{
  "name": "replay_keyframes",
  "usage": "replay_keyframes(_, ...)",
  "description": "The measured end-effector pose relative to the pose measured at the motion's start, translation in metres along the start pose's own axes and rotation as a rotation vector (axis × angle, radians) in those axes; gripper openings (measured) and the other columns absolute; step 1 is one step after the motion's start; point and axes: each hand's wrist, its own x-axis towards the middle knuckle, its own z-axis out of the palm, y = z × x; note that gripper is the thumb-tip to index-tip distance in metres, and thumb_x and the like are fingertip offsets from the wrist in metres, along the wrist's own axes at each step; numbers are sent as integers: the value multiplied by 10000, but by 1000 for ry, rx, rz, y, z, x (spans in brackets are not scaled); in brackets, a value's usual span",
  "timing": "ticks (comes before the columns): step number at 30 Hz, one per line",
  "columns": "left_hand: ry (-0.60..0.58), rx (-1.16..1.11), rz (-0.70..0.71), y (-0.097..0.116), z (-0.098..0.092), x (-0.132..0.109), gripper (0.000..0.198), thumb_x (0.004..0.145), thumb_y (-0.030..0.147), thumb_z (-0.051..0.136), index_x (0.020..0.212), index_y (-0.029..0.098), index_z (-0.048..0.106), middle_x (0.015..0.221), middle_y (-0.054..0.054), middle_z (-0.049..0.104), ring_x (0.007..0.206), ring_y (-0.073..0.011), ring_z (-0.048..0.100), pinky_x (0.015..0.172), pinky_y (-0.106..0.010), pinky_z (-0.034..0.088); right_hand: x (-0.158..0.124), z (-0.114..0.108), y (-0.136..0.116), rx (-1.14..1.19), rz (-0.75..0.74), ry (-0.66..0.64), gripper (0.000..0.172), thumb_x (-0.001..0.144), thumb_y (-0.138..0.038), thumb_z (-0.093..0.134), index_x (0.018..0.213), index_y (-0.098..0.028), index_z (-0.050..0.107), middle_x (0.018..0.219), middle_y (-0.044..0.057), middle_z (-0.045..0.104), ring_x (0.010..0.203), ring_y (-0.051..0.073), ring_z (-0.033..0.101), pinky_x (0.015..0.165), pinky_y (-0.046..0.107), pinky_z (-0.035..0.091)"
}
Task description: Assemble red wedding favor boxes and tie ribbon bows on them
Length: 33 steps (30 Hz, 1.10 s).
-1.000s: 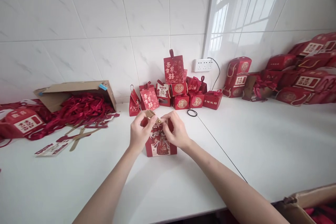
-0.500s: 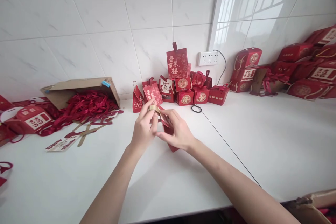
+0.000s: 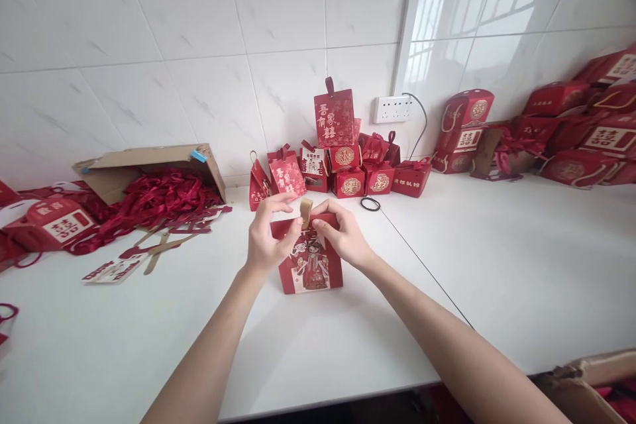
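A red gift box with a printed figure on its front stands upright on the white table in front of me. A tan strap loop rises from its top edge. My left hand grips the upper left of the box, its thumb at the strap's base and its index finger stretched out above. My right hand pinches the top edge just right of the strap. Fingertips behind the box are hidden. Loose tan straps and a printed card lie to the left.
Several finished-looking red boxes stand stacked by the wall, with a black ring before them. A tipped carton spills red ribbons at left. More red boxes pile up at right. An open carton sits beyond the front edge.
The gift box has been turned so its printed front faces me and it stands upright. My right hand has shifted from its side to its top edge; the strap loop now points up.
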Motion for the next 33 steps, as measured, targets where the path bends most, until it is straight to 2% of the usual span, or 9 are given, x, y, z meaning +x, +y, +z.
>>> replay_keyframes(3, -66, -112, -154, 5, 2, 2, 140, 790, 302, 607, 770, 191, 524, 861, -26, 674, 823, -151, 654, 753, -279, 537, -1, -1, 0, -44, -38, -42, 64, 818, -272, 483, 818, -210, 465, 600, -55, 490, 472, 96, 447, 476, 224, 394)
replay_keyframes(6, -69, -153, -207, 9, 2, 4, 99, 788, 268, 607, 740, 185, 583, 750, 1, 658, 717, -122, 640, 673, -226, 530, -2, 0, 6, -221, -175, 19, 80, 836, -239, 470, 895, -216, 422, 760, -9, 529, 618, 128, 515, 593, 272, 466)
replay_keyframes(10, -83, -130, -166, 11, 1, 5, 153, 825, 221, 544, 866, 196, 690, 873, -23, 661, 799, -129, 631, 700, -230, 526, -5, 5, 14, -436, -454, 103, 115, 862, -160, 422, 962, -216, 412, 906, 60, 490, 872, 195, 534, 753, 363, 502)
replay_keyframes(13, -121, -128, -130, 10, -2, 4, 250, 792, 155, 517, 964, 197, 693, 949, -36, 639, 791, -129, 628, 692, -238, 533, -7, 8, 14, -504, -550, 92, 179, 884, -109, 375, 1012, -216, 441, 1046, 100, 424, 940, 197, 521, 782, 382, 516)
replay_keyframes(17, -191, -114, -85, 9, -5, 4, 349, 739, 116, 512, 1045, 177, 669, 1009, -60, 619, 872, -159, 629, 698, -249, 538, -7, 6, 14, -520, -583, 48, 255, 888, -69, 347, 1056, -221, 465, 1164, 115, 340, 815, 148, 530, 753, 374, 536)
replay_keyframes(21, -187, -104, -81, 9, -5, 3, 349, 736, 110, 520, 1045, 178, 667, 1010, -58, 611, 879, -159, 627, 759, -269, 537, -6, 4, 18, -526, -589, 37, 246, 877, -64, 377, 1037, -226, 469, 1129, 104, 353, 857, 162, 549, 750, 367, 546)
replay_keyframes(28, -209, -119, -106, 12, -4, 3, 393, 713, 96, 504, 1061, 188, 661, 1009, -54, 603, 782, -135, 619, 611, -228, 522, -4, 1, 21, -537, -591, 49, 177, 879, -79, 388, 949, -222, 464, 1100, 98, 382, 879, 170, 569, 723, 356, 545)
replay_keyframes(31, -207, -129, -107, 12, -4, 3, 396, 705, 96, 507, 1058, 188, 661, 1005, -50, 601, 746, -125, 612, 600, -227, 520, -3, 1, 20, -531, -580, 57, 158, 877, -80, 394, 917, -218, 461, 1086, 92, 387, 862, 163, 575, 720, 355, 540)
replay_keyframes(33, -207, -132, -102, 12, -4, 3, 392, 707, 92, 504, 1054, 186, 662, 1006, -53, 601, 806, -143, 619, 623, -228, 525, -3, 2, 20, -525, -578, 62, 149, 873, -82, 400, 901, -215, 463, 1085, 90, 390, 857, 160, 577, 732, 357, 536)
